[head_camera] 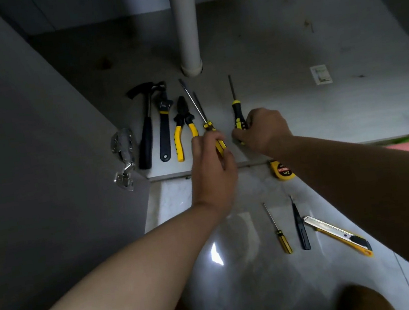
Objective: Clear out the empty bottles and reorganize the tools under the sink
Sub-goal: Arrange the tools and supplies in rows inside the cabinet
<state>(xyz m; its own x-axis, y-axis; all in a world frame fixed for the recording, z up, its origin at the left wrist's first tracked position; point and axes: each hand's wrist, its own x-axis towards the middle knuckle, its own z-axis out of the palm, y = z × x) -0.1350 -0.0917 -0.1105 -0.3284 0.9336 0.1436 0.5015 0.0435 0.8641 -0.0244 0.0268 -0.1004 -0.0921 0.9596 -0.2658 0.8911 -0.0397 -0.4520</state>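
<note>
Both outstretched, left hand (pixel 210 164) grips long screwdriver (pixel 197 106), right hand (pixel 262 129) short screwdriver (pixel 237 109).

The yellow tape measure (pixel 283 169) on the floor reads "2m"; its smaller red-band lettering is illegible.

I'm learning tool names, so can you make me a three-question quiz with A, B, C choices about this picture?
1. Where is the hammer? A. At the left end of the tool row. B. In a hand. C. Hanging on a wall.
2. What colour are the handles of the pliers? A. Red. B. Yellow. C. Green.
3. What is the right hand doing? A. Hanging empty. B. Waving. C. Gripping a black-and-yellow screwdriver.
Answers: 1 A, it lies left of the wrench, with nothing further left in the row. 2 B, both handles are yellow. 3 C, its fingers curl round that screwdriver's handle.
</note>
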